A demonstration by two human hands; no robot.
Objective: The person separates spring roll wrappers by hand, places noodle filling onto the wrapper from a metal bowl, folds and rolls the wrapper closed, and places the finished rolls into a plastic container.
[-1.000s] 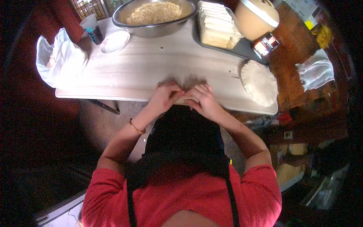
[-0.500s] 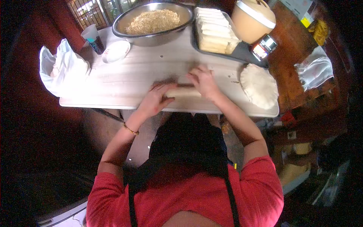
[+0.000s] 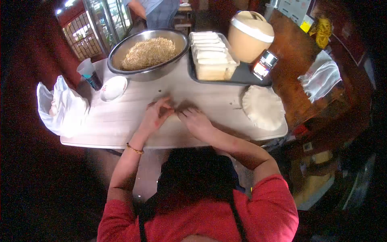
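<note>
My left hand (image 3: 155, 115) is over the front middle of the table, thumb and index finger pinched together at a small pale bit. Close on its right, my right hand (image 3: 195, 122) has its fingers curled down; what lies under them is hidden. A stack of round, pale dough sheets (image 3: 264, 107) lies at the table's right end. Behind it, a clear container (image 3: 214, 63) full of pale rolls stands on a dark tray (image 3: 249, 82). A large metal bowl (image 3: 182, 49) at the back holds a heap of shredded filling (image 3: 150, 53).
On the left are a white plastic bag (image 3: 67, 109), a cup (image 3: 89, 74) and a white dish (image 3: 114, 88). A phone (image 3: 265, 65) leans against a beige lidded pot (image 3: 250, 36). A white cloth (image 3: 321, 76) lies far right. Another person (image 3: 159, 13) stands behind the table.
The view has tilted up, bringing another person into sight. My hands have come together again after being apart over a pale roll, which no longer shows between them.
</note>
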